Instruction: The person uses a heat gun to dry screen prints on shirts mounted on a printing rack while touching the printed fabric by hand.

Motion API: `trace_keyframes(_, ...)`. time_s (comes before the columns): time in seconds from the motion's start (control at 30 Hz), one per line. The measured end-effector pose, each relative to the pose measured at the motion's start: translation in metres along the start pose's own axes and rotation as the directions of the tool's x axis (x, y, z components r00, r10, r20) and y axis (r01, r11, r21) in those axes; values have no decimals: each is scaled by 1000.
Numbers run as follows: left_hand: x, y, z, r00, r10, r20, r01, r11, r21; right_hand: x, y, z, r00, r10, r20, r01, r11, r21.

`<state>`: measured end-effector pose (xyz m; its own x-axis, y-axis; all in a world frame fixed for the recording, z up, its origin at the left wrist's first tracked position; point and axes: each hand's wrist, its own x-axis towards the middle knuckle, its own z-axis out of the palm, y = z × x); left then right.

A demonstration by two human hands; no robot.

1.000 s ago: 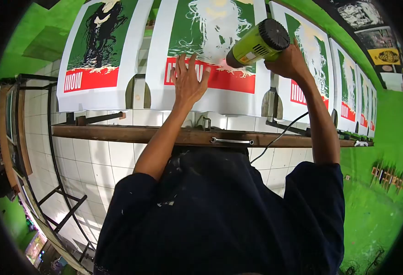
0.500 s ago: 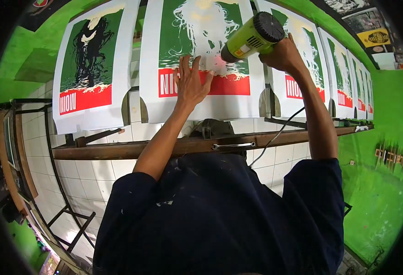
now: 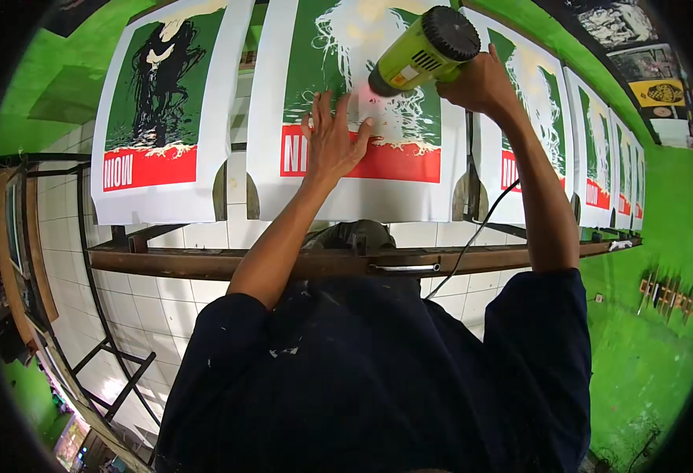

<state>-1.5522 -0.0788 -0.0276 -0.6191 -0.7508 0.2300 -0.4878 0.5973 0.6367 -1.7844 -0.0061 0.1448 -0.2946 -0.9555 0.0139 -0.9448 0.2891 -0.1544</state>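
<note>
My right hand (image 3: 482,81) is wrapped round the handle of a lime-green heat gun (image 3: 413,59) with a black ribbed back end. Its dark nozzle points down and left at the middle white cloth (image 3: 354,197), close above the print, where a reddish glow shows. That print has a green field, cream and white figure shapes, and a red band with white lettering. Left of the nozzle, my left hand (image 3: 332,146) rests with fingers spread over the lower print, covering some letters. A dark cord (image 3: 472,236) runs down from near my right forearm.
Another printed cloth (image 3: 153,189) with black added to its figure lies to the left. Several similar cloths (image 3: 596,173) line up rightward. A brown rail (image 3: 299,262) crosses before me, bearing a metal wrench-like bar (image 3: 404,269). White floor tiles (image 3: 145,311) show below.
The heat gun has shifted slightly up and left over the print. My left hand stays spread at nearly the same spot. The view has tilted a little.
</note>
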Motion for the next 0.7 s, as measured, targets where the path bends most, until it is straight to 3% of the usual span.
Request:
trace_keyframes(0.1,4,-1,2,1000,5,-3,-5,1000,-9,11,5,9,999,-36,-12,33,984,-177)
trace_keyframes(0.27,16,-2,2,1000,-16,-9,16,1000,-12,16,9,-1,1000,-8,16,9,996,-91)
trace_keyframes(0.37,22,-1,2,1000,-26,-12,26,1000,-17,34,12,0,994,87,62,-80,991,-110)
trace_keyframes(0.5,29,-1,0,999,-47,-10,46,999,-27,45,3,3,997,14,-79,-25,988,-150)
trace_keyframes(0.63,36,0,-3,999,-42,10,42,998,-39,66,13,7,1000,7,19,-5,998,-62)
trace_keyframes(0.7,38,-2,-3,999,-45,4,45,997,-62,72,15,10,1000,-6,-10,5,995,-102)
